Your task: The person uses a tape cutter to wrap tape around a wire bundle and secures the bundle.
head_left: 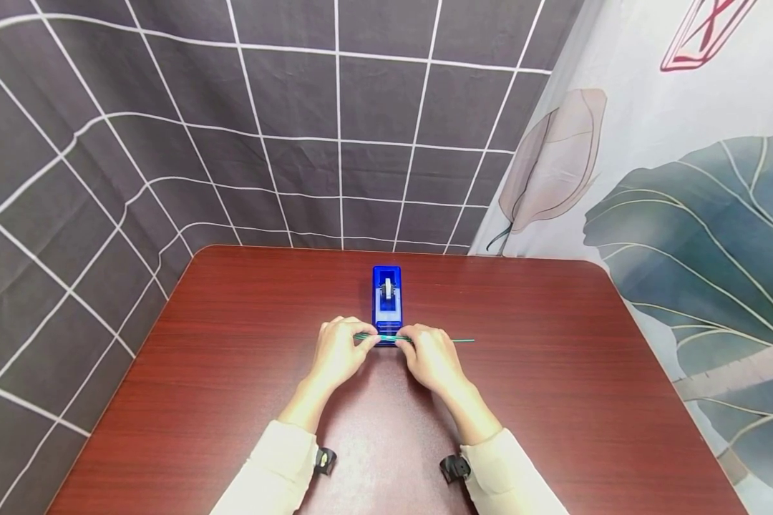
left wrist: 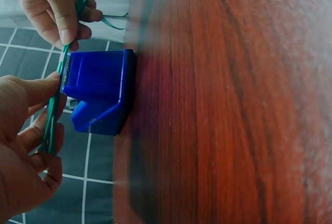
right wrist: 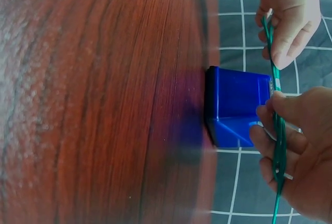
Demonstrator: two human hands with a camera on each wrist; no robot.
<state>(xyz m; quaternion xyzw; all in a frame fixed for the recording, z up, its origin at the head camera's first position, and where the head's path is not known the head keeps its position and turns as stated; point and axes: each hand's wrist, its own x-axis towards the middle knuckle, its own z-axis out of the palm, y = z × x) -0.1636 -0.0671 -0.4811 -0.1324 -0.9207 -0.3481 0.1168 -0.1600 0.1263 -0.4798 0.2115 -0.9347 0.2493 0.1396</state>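
Note:
A bundle of thin green strands (right wrist: 280, 143) is stretched level between the two hands, just over the near end of a blue tape dispenser (head_left: 387, 318). My left hand (head_left: 338, 350) pinches the bundle's left part between thumb and fingers. On the other side, my right hand (head_left: 433, 357) pinches it close by, and one strand end sticks out to the right past the fingers. A short pale patch, perhaps tape, shows on the bundle between both thumbs. In the left wrist view, the dispenser's toothed cutting edge (left wrist: 66, 73) lies right beside the strands; whether they touch I cannot tell.
The dispenser holds a small tape roll (head_left: 388, 289) and stands on a reddish-brown wooden table (head_left: 245, 343). A dark grid-patterned curtain (head_left: 296, 93) hangs behind the table's far edge, and a white leaf-print curtain (head_left: 618, 107) hangs along the right.

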